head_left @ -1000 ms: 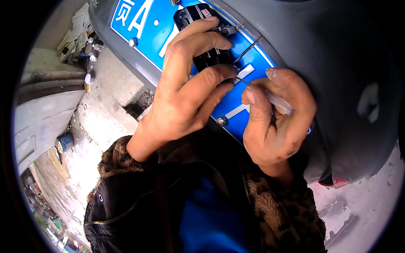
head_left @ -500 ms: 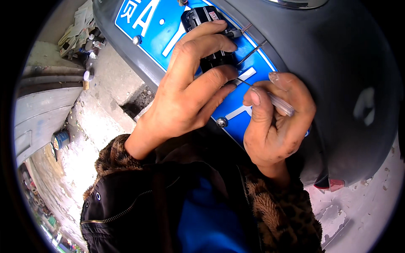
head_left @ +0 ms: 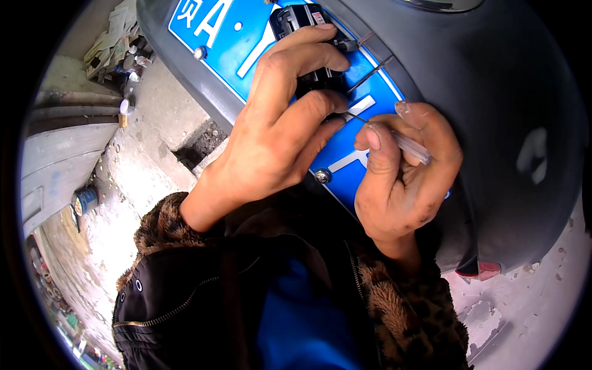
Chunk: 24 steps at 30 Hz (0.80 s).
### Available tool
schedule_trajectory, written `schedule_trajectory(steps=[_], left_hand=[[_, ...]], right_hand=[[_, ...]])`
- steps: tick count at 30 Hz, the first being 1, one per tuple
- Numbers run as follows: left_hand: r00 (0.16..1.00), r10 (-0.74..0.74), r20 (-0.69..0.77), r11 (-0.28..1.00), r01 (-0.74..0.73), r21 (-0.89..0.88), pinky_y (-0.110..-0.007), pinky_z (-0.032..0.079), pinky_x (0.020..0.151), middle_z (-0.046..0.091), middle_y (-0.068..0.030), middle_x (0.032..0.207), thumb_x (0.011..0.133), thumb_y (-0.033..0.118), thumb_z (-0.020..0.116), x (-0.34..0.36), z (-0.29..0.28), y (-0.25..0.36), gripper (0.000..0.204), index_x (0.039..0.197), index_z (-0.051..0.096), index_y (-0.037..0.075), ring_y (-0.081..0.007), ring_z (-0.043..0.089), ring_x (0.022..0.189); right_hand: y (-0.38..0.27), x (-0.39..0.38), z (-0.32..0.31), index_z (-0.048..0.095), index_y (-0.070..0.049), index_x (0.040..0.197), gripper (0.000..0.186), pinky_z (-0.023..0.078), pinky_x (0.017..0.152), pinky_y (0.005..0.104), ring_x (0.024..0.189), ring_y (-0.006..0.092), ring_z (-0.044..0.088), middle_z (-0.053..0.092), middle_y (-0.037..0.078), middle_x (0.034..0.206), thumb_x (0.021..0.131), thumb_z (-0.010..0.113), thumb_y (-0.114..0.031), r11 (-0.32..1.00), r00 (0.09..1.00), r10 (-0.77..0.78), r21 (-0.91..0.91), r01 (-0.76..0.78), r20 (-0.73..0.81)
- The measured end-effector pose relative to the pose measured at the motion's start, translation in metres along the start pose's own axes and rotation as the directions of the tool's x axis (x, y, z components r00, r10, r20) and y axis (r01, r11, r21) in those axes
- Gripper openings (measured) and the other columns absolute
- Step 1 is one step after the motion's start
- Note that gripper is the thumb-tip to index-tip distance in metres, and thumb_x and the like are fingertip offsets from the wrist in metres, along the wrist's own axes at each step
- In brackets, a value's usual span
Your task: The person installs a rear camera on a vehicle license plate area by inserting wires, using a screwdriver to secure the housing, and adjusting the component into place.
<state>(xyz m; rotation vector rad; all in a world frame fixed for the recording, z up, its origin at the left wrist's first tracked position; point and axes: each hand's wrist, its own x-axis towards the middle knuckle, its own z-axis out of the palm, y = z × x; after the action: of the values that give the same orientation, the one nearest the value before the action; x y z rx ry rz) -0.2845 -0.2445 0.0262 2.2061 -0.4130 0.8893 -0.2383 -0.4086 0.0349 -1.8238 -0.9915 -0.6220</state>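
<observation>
A black plastic housing with wires (head_left: pixel 295 21) lies over the blue licence plate (head_left: pixel 225 55), and my left hand (head_left: pixel 271 132) is closed around it, fingers across its top and thumb side underneath. Between the thumb and fingers of my right hand (head_left: pixel 407 185) is a small screwdriver (head_left: pixel 412 148) with a clear handle. Its thin shaft points up and left to the lower end of the housing, beside my left fingertips. The very tip is hidden there. Two dark cables (head_left: pixel 373 74) run from the housing side toward the grey bumper (head_left: pixel 493 111).
Round-headed bolts sit on the plate, one at the upper left (head_left: pixel 200 52) and another lower down (head_left: pixel 322 176). On the floor at left stand a blue can (head_left: pixel 86 200) and a heap of papers (head_left: pixel 114 37). A red reflector (head_left: pixel 487 271) shows below the bumper.
The view has shifted slightly. Both hands keep nearly the same grip and place, with the screwdriver tip still at the housing's lower end.
</observation>
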Motion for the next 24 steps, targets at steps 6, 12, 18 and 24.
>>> schedule_trajectory(steps=[6,12,18,24], left_hand=[[1.000,-0.006,-0.002,1.000,0.006,0.000,-0.050,0.049,0.106,0.051,-0.0244,0.131,0.071,-0.003,0.084,-0.001,0.001,0.002,0.025,0.090,0.068,-0.004,-0.0447,0.045,0.141],[1.000,0.005,-0.018,1.000,-0.005,0.001,-0.050,0.049,0.106,0.051,-0.0244,0.131,0.070,-0.005,0.083,0.001,0.003,0.000,0.025,0.090,0.067,-0.003,-0.0454,0.044,0.142],[1.000,0.002,-0.007,0.999,-0.002,0.040,-0.051,0.050,0.107,0.047,-0.0249,0.139,0.072,-0.006,0.082,-0.001,0.005,0.001,0.026,0.092,0.066,-0.002,-0.0470,0.042,0.143],[0.948,0.315,-0.052,0.934,-0.300,0.194,-0.055,0.046,0.109,0.050,-0.0305,0.134,0.072,0.000,0.082,0.007,0.008,-0.031,0.029,0.093,0.063,-0.004,-0.0493,0.049,0.132]], right_hand=[[0.000,0.000,0.000,0.044,0.011,0.128,0.033,0.050,0.058,0.0243,0.061,0.0131,0.060,0.062,0.010,0.074,0.103,0.061,-0.003,1.000,1.000,-0.004,-0.011,0.004,-0.003],[0.000,0.001,0.001,0.044,0.012,0.128,0.033,0.050,0.057,0.0233,0.061,0.0127,0.060,0.062,0.010,0.074,0.103,0.060,-0.001,1.000,1.000,-0.005,-0.012,0.005,-0.002],[0.003,0.004,-0.001,0.042,0.012,0.131,0.036,0.049,0.056,0.0217,0.062,0.0122,0.061,0.063,0.011,0.073,0.102,0.060,0.002,0.998,0.999,-0.047,-0.032,0.047,0.002],[0.003,0.008,-0.001,0.040,0.013,0.136,0.042,0.047,0.054,0.0196,0.063,0.0109,0.062,0.065,0.011,0.072,0.101,0.061,0.003,0.997,0.998,-0.059,-0.052,0.060,0.029]])
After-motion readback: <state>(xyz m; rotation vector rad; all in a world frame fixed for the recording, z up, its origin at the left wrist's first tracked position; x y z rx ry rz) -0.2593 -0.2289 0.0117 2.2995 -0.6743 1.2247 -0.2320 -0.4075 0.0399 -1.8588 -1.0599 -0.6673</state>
